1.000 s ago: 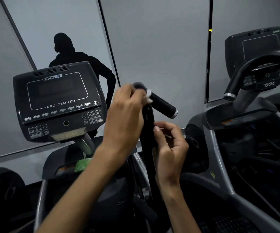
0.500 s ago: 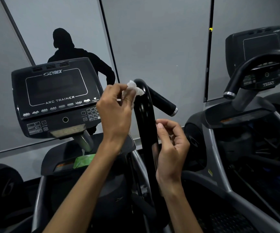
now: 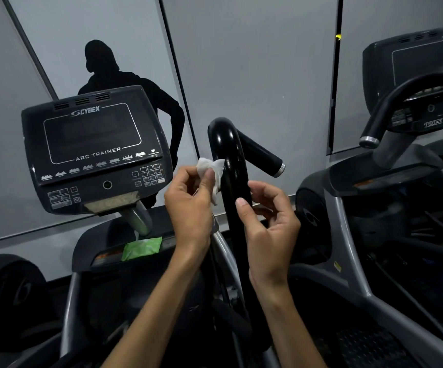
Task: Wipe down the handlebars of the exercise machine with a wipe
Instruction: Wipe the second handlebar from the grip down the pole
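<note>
Left hand pinches wipe vs bar, just below bend. Right hand loosely curled by bar, holding nothing. Wipe light, limp; bunch it. Bar stiff, glossy, prob. slick.

Wipe pressed to the handlebar's upright, both hands raised beside it

The left hand pinches a crumpled white wipe between thumb and fingers, and the wipe touches the left side of the glossy black handlebar just below its curved top. The right hand curls loosely on the bar's other side, thumb against the front of the tube; whether its fingers hold anything cannot be told. Left of the bar a dark console reads CYBEX and ARC TRAINER. A green packet lies on the machine's shroud under the console. A second machine stands to the right before grey wall panels.
</note>
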### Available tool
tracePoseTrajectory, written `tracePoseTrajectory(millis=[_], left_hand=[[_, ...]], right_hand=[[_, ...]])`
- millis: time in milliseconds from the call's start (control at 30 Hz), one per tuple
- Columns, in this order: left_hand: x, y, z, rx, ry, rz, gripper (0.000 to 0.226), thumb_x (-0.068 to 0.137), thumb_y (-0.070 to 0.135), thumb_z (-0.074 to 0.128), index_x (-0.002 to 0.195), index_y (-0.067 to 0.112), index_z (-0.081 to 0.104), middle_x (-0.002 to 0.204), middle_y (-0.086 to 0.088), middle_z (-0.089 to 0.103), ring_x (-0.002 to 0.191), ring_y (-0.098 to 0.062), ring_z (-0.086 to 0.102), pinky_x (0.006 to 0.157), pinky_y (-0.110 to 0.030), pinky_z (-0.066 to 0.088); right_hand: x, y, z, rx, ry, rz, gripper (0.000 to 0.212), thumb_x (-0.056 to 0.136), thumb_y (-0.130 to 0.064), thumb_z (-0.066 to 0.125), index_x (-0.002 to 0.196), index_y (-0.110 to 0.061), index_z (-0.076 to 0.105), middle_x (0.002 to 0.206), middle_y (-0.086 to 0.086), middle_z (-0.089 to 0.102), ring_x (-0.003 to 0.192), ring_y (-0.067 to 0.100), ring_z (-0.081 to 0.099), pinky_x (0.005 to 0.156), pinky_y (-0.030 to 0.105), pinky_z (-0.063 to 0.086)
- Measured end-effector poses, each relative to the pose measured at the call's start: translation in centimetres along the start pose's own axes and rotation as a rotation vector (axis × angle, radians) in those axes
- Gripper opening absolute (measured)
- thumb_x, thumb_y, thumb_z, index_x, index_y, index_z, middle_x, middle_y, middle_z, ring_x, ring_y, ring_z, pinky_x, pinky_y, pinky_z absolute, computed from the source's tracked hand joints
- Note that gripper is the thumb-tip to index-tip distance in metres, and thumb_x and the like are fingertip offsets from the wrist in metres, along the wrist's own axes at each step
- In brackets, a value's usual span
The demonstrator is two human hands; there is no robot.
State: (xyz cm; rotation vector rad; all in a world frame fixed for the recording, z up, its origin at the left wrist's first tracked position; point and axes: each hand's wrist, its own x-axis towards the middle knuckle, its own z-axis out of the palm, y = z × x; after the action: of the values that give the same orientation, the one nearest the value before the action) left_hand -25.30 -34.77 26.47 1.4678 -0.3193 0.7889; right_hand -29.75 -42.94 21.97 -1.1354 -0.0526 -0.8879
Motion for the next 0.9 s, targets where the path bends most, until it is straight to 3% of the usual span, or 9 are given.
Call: tracePoseTrajectory(millis=[100,200,333,467,667,833,900], left_hand=[[-2.4,-1.6,-0.6,-0.010,-0.024,-0.112,0.022,0.094,0.008,0.066,0.074,0.015,0.061,0.060,0.013,0.053,0.057,0.000,0.045,0.056,-0.017,0.041],[-2.9,-2.1,-0.6,-0.009,-0.088,-0.255,0.024,0.095,0.006,0.064,0.072,0.013,0.062,0.064,0.002,0.056,0.061,-0.008,0.048,0.060,-0.024,0.042],[1.5,0.2,1.1,-0.326,0.000,-0.400,0.023,0.096,0.000,0.059,0.078,0.012,0.064,0.068,0.005,0.067,0.060,-0.002,0.061,0.058,-0.015,0.050],[1.2,-0.8,1.1,-0.370,-0.020,-0.367,0.021,0.098,0.008,0.058,0.079,0.015,0.064,0.067,0.003,0.063,0.054,-0.002,0.055,0.048,-0.012,0.044],[0.4,-3.2,-1.5,-0.256,-0.367,-0.325,0.033,0.091,0.000,0.061,0.067,0.021,0.067,0.070,-0.002,0.064,0.061,-0.012,0.057,0.056,-0.022,0.047],[3.2,-1.5,0.0,-0.330,-0.234,-0.336,0.036,0.095,-0.005,0.054,0.072,0.020,0.066,0.074,-0.002,0.065,0.067,-0.015,0.056,0.057,-0.024,0.046],[1.9,-2.3,0.1,-0.369,-0.279,-0.368,0.032,0.094,-0.009,0.052,0.075,0.014,0.062,0.071,-0.001,0.065,0.064,-0.013,0.057,0.058,-0.025,0.045]], right_hand=[[0.2,-0.2,-0.3,-0.026,-0.022,-0.005,0.030,0.086,-0.005,0.077,0.107,-0.027,0.073,0.108,-0.002,0.071,0.106,0.022,0.068,0.091,0.045,0.057],[0.2,-0.3,-0.3,-0.070,-0.014,-0.016,0.029,0.086,-0.007,0.078,0.105,-0.028,0.073,0.106,-0.005,0.070,0.104,0.020,0.067,0.089,0.044,0.057],[-0.1,-0.2,-0.1,-0.093,0.004,-0.019,0.025,0.086,-0.009,0.078,0.103,-0.027,0.073,0.106,-0.007,0.069,0.103,0.019,0.067,0.088,0.044,0.056],[-0.4,0.1,-0.3,-0.129,0.010,-0.049,0.023,0.086,-0.011,0.078,0.103,-0.026,0.072,0.105,-0.009,0.068,0.102,0.019,0.066,0.087,0.041,0.056],[-0.5,0.4,-0.1,-0.121,0.108,-0.083,0.012,0.087,-0.024,0.068,0.096,-0.032,0.071,0.102,-0.009,0.066,0.100,0.026,0.063,0.084,0.052,0.053],[-1.0,0.4,0.3,-0.141,0.133,-0.098,0.012,0.089,-0.020,0.066,0.095,-0.028,0.070,0.101,-0.014,0.063,0.098,0.027,0.061,0.082,0.052,0.053],[-0.9,0.4,0.2,-0.141,0.123,-0.103,0.012,0.089,-0.020,0.066,0.096,-0.029,0.070,0.100,-0.012,0.064,0.098,0.028,0.062,0.081,0.054,0.052]])
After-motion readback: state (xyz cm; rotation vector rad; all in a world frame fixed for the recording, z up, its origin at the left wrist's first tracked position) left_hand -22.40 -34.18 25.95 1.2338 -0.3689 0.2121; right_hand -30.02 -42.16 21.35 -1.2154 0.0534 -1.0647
